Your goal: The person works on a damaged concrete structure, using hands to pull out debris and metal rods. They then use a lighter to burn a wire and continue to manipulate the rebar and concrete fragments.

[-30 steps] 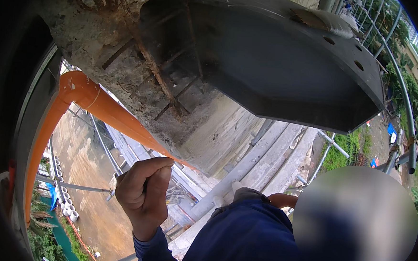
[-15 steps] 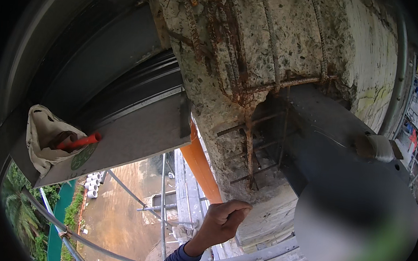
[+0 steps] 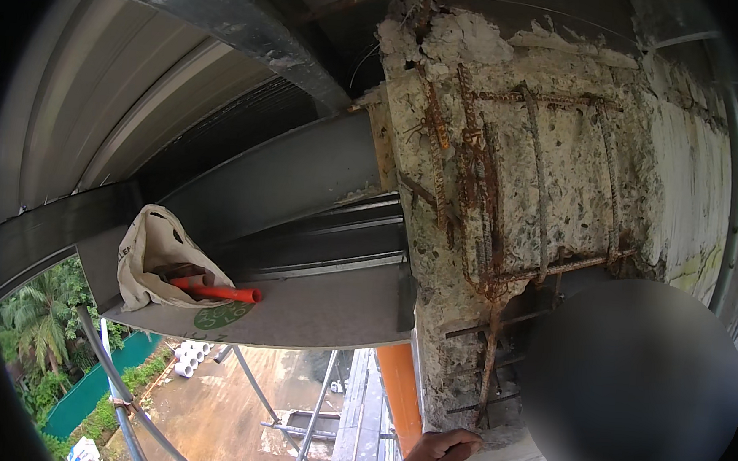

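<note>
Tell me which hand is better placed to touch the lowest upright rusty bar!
Probably the left. The left hand appears just below the lower end of the rusty bar, though depth is hard to judge. The right hand isn't in view.

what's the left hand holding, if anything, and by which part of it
It cannot be told: the left hand is curled as if pinching, but nothing shows clearly at its fingertips.

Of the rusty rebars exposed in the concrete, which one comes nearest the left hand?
The thin upright rebar low on the broken concrete: in this view its lower end is just above the left hand, while the other rebars end higher.
</note>
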The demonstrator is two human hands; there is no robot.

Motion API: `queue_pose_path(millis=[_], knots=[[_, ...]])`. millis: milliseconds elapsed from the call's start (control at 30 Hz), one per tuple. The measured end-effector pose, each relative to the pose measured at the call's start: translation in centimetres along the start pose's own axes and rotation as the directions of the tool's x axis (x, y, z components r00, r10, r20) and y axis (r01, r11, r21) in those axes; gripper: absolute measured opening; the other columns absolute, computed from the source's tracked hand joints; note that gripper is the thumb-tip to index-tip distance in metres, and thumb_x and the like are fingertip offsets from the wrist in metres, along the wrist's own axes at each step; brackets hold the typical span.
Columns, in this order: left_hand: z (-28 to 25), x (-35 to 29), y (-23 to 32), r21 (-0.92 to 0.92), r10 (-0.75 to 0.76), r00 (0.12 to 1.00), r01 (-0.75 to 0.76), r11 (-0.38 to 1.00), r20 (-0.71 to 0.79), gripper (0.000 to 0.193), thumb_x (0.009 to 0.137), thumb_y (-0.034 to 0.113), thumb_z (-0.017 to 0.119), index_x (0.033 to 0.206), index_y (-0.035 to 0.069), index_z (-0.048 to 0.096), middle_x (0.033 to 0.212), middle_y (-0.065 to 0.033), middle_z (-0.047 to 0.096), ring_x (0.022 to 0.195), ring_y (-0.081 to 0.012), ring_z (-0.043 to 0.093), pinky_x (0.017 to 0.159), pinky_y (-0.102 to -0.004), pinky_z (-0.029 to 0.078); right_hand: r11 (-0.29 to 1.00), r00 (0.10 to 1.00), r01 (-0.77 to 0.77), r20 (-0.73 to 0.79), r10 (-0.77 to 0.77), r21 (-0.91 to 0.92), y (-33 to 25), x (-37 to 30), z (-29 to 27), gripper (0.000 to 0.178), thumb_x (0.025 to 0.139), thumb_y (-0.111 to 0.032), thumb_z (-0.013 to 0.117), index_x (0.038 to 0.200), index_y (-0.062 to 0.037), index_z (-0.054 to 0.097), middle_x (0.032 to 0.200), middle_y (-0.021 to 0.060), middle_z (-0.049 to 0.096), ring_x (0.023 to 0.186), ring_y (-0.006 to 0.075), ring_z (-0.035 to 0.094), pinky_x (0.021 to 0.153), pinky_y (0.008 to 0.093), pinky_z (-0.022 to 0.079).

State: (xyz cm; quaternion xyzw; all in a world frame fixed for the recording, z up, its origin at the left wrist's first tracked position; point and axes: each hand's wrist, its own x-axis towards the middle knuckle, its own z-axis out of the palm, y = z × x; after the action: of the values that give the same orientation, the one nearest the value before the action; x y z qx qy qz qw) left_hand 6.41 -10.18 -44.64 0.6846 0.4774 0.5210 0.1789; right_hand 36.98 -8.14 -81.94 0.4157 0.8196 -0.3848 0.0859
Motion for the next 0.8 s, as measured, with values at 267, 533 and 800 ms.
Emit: queue_pose_path(millis=[267,533,800], knots=[[-1.7,1.0,2.9,-0.22,-0.074,0.997,0.079,0.972,0.031,0.014,0.1,0.008,0.06,0.109,0.001,0.067,0.094,-0.0061,0.071,0.087,-0.01,0.065,0.077,-0.026,0.051,0.996,1.0,0.012,0.014,-0.011,-0.092,1.1,-2.4,1.1,0.031,0.094,-0.027,0.065,0.106,0.0017,0.067,0.083,0.0147,0.068,0.08,0.0282,0.067,0.074,0.0434,0.053],[-4.5,2.7,2.6,-0.639,-0.232,0.973,0.173,0.749,-0.009,0.016,0.102,0.013,0.056,0.104,0.0,0.064,0.069,0.0012,0.052,0.056,-0.0062,0.045,0.05,-0.0234,0.038,0.763,0.877,0.395,-0.457,-0.148,0.511,-19.8,-8.6,-13.4,0.026,0.099,-0.018,0.057,0.113,0.0019,0.066,0.1,0.0124,0.072,0.095,0.0209,0.067,0.087,0.0323,0.052],[-3.3,3.5,3.2,-0.143,0.121,0.978,-0.146,0.979,-0.17,0.008,0.098,0.003,0.061,0.101,0.0,0.067,0.085,-0.0039,0.063,0.078,-0.0122,0.06,0.073,-0.0265,0.049,0.12,0.645,0.734,-0.63,-0.432,0.668,-33.4,-4.3,-23.1,0.029,0.104,-0.013,0.054,0.129,0.0002,0.052,0.092,0.0074,0.065,0.088,0.0136,0.067,0.079,0.0272,0.054]])
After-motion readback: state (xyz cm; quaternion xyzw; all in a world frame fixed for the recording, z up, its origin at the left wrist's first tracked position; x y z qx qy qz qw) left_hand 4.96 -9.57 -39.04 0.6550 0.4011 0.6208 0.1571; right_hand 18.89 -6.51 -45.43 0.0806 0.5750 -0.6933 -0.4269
